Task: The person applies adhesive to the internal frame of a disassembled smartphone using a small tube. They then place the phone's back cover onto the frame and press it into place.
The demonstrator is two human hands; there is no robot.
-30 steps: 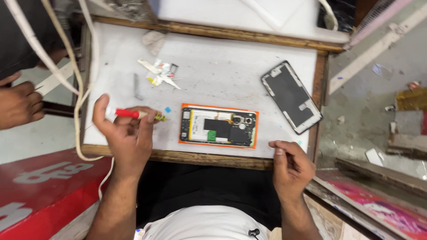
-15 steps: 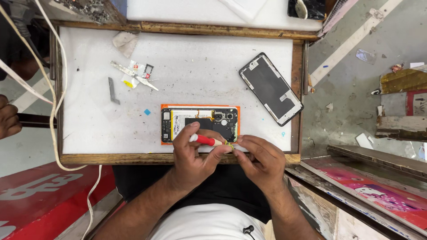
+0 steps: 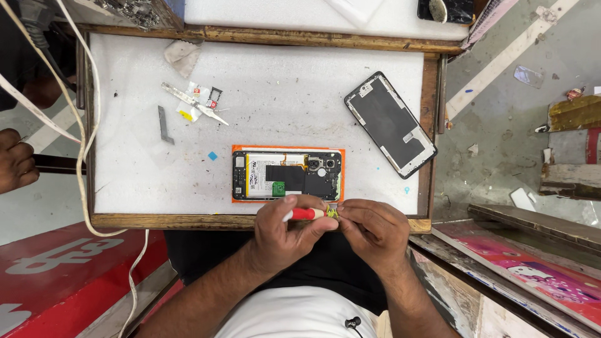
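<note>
Left hand [image 3: 285, 235] holds a red-handled screwdriver [image 3: 303, 214] at the near edge of the white table [image 3: 282, 100]. Right hand [image 3: 372, 231] pinches its tip, perhaps a bit. An opened phone [image 3: 287, 175] lies just beyond

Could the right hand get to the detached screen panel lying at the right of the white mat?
Probably yes: the right hand is at the mat's near edge, bare mat lies between it and the screen panel, though its fingers now touch the red-handled screwdriver.
</note>
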